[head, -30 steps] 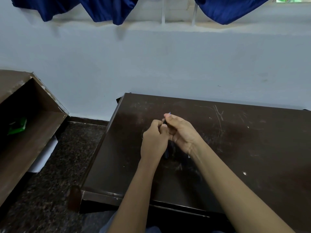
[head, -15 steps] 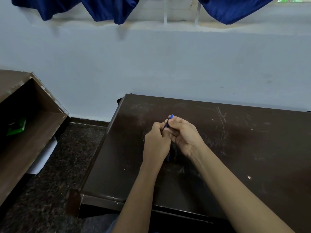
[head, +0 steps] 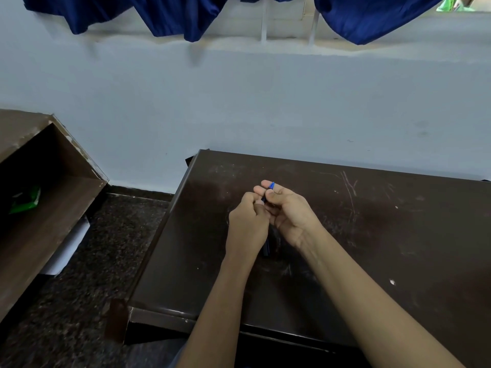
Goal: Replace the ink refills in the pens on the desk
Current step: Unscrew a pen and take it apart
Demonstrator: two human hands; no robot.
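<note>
Gripping the pen (head: 266, 245) with both hands, I hold it over the desk (head: 398, 235), nearer its left edge than its right and about midway between the far and near edges.

In the head view, the only one I have, my left hand (head: 247, 224) is curled in a fist round the dark barrel. The barrel's lower end sticks out under the heel of that hand and points back toward the near edge. My right hand (head: 291, 216) sits just beside the left, touching it at the knuckles. Its thumb and first fingers pinch the upper part of the pen, where a small blue end (head: 271, 185) shows past my fingertips toward the far edge.

So the long axis runs from near edge to far edge, tilted a little to the right at the top. Both hands lie along that one line, the left low on the barrel and the right high at the blue end. I judge that the next move turns on this: a pull or twist apart along the axis, with the right hand nearer to the part that should come away. Whether the blue piece is a cap, a tip or the refill itself I cannot tell; it is too small.
</note>
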